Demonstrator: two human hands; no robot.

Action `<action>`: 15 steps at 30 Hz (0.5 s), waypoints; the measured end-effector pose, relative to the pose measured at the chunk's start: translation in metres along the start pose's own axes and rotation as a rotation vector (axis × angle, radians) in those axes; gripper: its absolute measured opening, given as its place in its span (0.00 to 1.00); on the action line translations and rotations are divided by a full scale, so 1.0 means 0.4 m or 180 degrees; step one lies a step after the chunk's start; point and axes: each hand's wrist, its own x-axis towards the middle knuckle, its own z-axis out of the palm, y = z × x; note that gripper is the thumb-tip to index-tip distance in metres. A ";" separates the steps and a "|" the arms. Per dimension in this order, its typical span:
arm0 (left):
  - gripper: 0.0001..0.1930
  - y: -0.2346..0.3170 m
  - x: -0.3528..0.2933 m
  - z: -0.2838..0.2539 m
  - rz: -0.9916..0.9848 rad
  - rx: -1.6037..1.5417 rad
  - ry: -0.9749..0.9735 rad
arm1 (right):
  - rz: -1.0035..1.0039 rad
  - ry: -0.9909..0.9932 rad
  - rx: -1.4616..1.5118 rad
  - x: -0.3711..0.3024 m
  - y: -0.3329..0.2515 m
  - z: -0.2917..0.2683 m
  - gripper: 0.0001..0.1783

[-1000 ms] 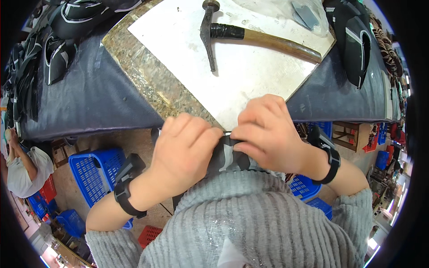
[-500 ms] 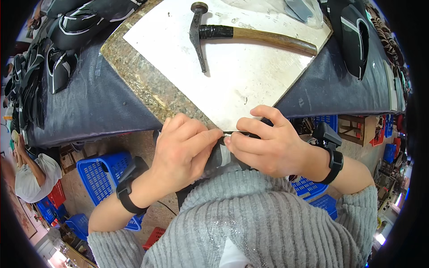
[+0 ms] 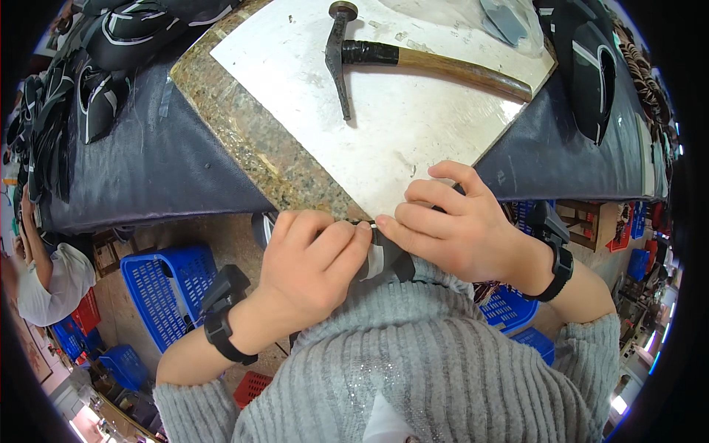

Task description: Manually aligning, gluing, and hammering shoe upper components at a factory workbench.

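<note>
Your left hand [image 3: 306, 266] and right hand [image 3: 465, 236] meet at the near corner of the slab [image 3: 277, 162], both on a dark piece [image 3: 401, 264] that hangs just below that corner, in front of your sweater [image 3: 413, 354]. The fingers of your left hand are bent and pinch the piece at its upper edge. On your right hand, the thumb and forefinger close on the same edge, just beside the left fingertips, while the other fingers curl loosely, raised and spread a little. A dark thing shows between those raised fingers; you cannot tell what it is from here. A pale strip [image 3: 375, 261] runs down the piece between your hands. Both your wrists carry a black band.

Beyond your hands, a white board [image 3: 317, 88] lies on the speckled slab, which rests on the dark-covered bench [image 3: 148, 173]. A hammer [image 3: 436, 66] lies across the board, its head to your left and its wooden handle pointing right. A clear bag [image 3: 528, 33] with grey pieces sits at the board's far right. Black uppers [image 3: 136, 29] with pale trim are heaped at the bench's far left, and another upper [image 3: 587, 92] lies to the right of the slab. Below the bench, a blue basket [image 3: 159, 295] stands to your left.
</note>
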 end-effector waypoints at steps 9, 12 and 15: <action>0.21 0.013 -0.024 0.001 -0.0075 0.0069 -0.0062 | -0.0221 -0.0446 -0.0029 0.023 0.021 -0.029 0.13; 0.20 0.023 -0.029 0.010 0.0036 0.0385 0.0075 | 0.0070 0.0166 0.0113 0.071 0.102 -0.054 0.15; 0.20 0.032 -0.033 0.025 -0.0168 0.0261 0.0404 | 0.0790 0.0583 -0.0211 0.122 0.207 -0.023 0.18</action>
